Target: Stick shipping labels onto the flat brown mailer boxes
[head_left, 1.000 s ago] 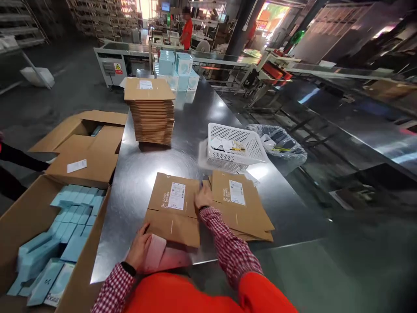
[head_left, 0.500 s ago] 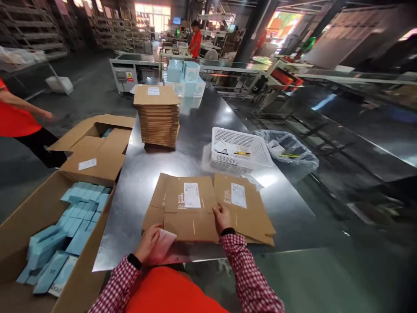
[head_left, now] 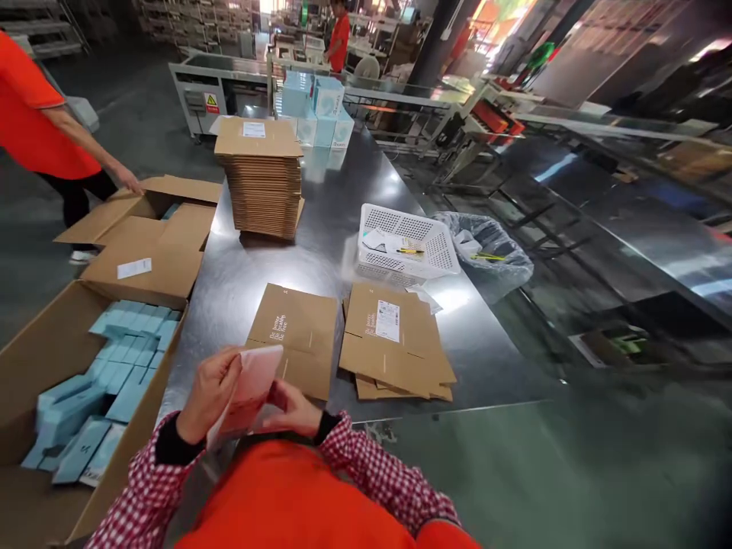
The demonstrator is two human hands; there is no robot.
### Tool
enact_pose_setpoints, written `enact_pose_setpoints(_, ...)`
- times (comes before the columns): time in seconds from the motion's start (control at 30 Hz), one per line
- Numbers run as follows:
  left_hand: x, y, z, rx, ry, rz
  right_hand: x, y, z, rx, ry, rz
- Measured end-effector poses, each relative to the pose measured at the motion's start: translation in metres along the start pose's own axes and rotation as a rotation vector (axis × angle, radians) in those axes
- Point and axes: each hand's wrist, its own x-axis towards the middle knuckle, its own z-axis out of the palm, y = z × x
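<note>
My left hand (head_left: 211,389) is closed on a small stack of white paper labels (head_left: 260,370), tinted pinkish, held up over the table's near edge. Beside the stack's lower right edge is my right hand (head_left: 294,410), its thumb and fingers apart; some fingertips are hidden behind the paper. Beyond the hands lies a flat folded carton (head_left: 303,320) with white print and no label on its visible face. To its right, a small pile of flat cartons (head_left: 394,343) carries a white printed label (head_left: 388,320) on top.
A tall stack of flat cartons (head_left: 266,191) stands further back, with light-blue boxes (head_left: 323,114) behind. A white basket (head_left: 409,240) holds papers and a pen; a lined bin (head_left: 492,252) adjoins the table. Left, an open carton (head_left: 51,320) holds blue boxes; a co-worker's hand (head_left: 126,177) touches another.
My right hand has left the flat cartons and moved left to the labels. My left hand has lifted the labels. The labelled carton now lies on the right pile. The co-worker has reached the box.
</note>
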Motion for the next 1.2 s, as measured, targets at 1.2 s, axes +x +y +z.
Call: enact_pose_setpoints(1.2, -0.035, -0.134, 0.058, 0.161, -0.234, -0.052, 0.1, -0.018, -0.131, -0.592, 0.986, 0.001)
